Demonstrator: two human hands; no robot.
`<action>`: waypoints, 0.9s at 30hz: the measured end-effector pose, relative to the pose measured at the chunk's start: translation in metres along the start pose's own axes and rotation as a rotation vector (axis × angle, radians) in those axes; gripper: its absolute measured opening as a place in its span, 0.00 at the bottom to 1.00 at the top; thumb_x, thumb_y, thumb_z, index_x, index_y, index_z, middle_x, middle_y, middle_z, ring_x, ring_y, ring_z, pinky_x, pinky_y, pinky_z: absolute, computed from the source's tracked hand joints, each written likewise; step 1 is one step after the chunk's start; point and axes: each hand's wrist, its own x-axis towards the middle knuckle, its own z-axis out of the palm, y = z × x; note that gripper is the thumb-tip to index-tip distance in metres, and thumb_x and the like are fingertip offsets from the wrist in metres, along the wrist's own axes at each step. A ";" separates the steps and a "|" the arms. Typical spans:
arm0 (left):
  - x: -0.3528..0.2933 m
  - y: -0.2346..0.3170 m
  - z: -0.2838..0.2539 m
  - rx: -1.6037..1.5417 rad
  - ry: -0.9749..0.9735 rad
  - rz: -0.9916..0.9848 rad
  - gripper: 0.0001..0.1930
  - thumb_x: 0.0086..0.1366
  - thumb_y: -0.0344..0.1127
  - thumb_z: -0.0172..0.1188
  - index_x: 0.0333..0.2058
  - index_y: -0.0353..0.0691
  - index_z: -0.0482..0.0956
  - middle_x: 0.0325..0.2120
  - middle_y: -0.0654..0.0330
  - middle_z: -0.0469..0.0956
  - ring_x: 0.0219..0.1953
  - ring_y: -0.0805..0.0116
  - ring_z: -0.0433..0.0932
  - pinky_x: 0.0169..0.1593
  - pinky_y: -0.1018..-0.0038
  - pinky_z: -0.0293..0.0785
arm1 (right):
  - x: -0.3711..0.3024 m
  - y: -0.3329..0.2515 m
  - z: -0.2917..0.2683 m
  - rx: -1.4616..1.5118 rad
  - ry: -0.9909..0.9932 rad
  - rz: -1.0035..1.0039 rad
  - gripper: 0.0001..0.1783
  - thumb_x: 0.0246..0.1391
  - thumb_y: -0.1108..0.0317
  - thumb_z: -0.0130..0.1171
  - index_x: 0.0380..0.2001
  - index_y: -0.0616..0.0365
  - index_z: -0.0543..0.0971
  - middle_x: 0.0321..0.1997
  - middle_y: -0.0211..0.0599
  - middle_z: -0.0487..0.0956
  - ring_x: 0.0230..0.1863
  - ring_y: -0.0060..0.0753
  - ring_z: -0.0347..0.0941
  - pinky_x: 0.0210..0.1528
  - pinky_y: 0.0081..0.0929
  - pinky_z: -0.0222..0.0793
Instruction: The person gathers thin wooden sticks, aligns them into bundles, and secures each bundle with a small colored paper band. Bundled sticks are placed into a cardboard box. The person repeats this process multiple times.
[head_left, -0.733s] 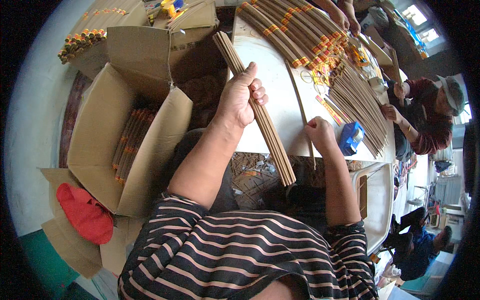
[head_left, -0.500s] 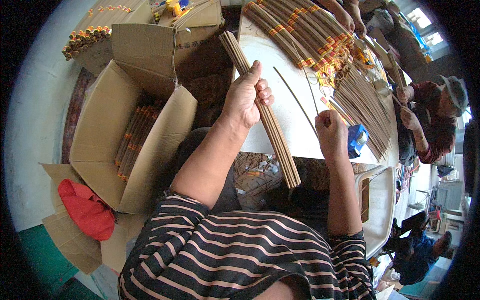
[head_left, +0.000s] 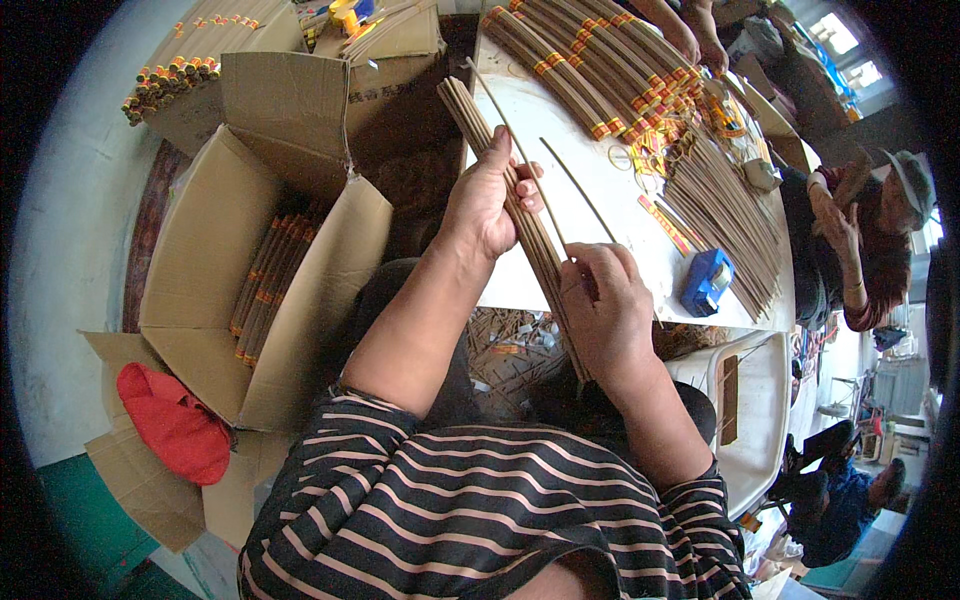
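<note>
My left hand (head_left: 490, 205) is closed around a bundle of thin brown incense sticks (head_left: 464, 115), slanting from upper left toward my lap. A single incense stick (head_left: 553, 220) lies along the bundle's right side, its far tip sticking out past the others. My right hand (head_left: 607, 310) pinches this stick near its lower end, close against the bundle; its fingertips are partly hidden. Another lone stick (head_left: 578, 186) rests on the white table (head_left: 520, 285). Loose sticks (head_left: 722, 210) are spread farther right, with a blue tape dispenser (head_left: 708, 283) near the table edge.
Banded incense bundles (head_left: 600, 65) cover the table's far side. At left stands an open carton (head_left: 190, 260) holding several bundles (head_left: 272, 285), a red cloth (head_left: 172, 425) beside it. A white plastic tub (head_left: 755, 430) is at right. Another person (head_left: 880, 230) works at far right.
My right hand has moved left and down from the table, bringing the single stick against the bundle. My left hand has stayed nearly in place. The co-worker's hands have shifted.
</note>
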 end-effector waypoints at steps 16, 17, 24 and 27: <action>0.004 -0.001 -0.007 0.019 0.017 0.015 0.19 0.54 0.53 0.59 0.25 0.44 0.66 0.21 0.57 0.68 0.19 0.69 0.66 0.21 0.76 0.64 | 0.001 0.007 0.005 -0.137 -0.109 -0.211 0.15 0.42 0.76 0.55 0.38 0.61 0.72 0.33 0.43 0.73 0.33 0.44 0.72 0.31 0.34 0.72; 0.003 -0.001 -0.006 0.030 0.033 0.029 0.20 0.54 0.53 0.59 0.25 0.44 0.66 0.21 0.57 0.69 0.19 0.68 0.66 0.21 0.76 0.64 | 0.001 0.009 0.005 -0.133 -0.106 -0.212 0.15 0.42 0.76 0.55 0.38 0.61 0.72 0.33 0.43 0.73 0.33 0.44 0.72 0.31 0.34 0.72; 0.000 -0.002 0.001 0.012 0.071 0.033 0.19 0.54 0.52 0.59 0.23 0.43 0.66 0.19 0.57 0.69 0.19 0.67 0.66 0.24 0.74 0.67 | 0.001 0.009 0.003 -0.140 -0.105 -0.209 0.13 0.43 0.75 0.56 0.37 0.60 0.73 0.32 0.41 0.73 0.33 0.41 0.72 0.31 0.33 0.71; -0.002 -0.002 0.006 -0.016 0.120 -0.001 0.19 0.54 0.52 0.59 0.22 0.43 0.66 0.17 0.59 0.68 0.19 0.68 0.66 0.24 0.75 0.68 | 0.002 0.009 0.003 -0.139 -0.096 -0.218 0.12 0.44 0.73 0.57 0.36 0.59 0.75 0.32 0.40 0.73 0.32 0.41 0.72 0.31 0.33 0.71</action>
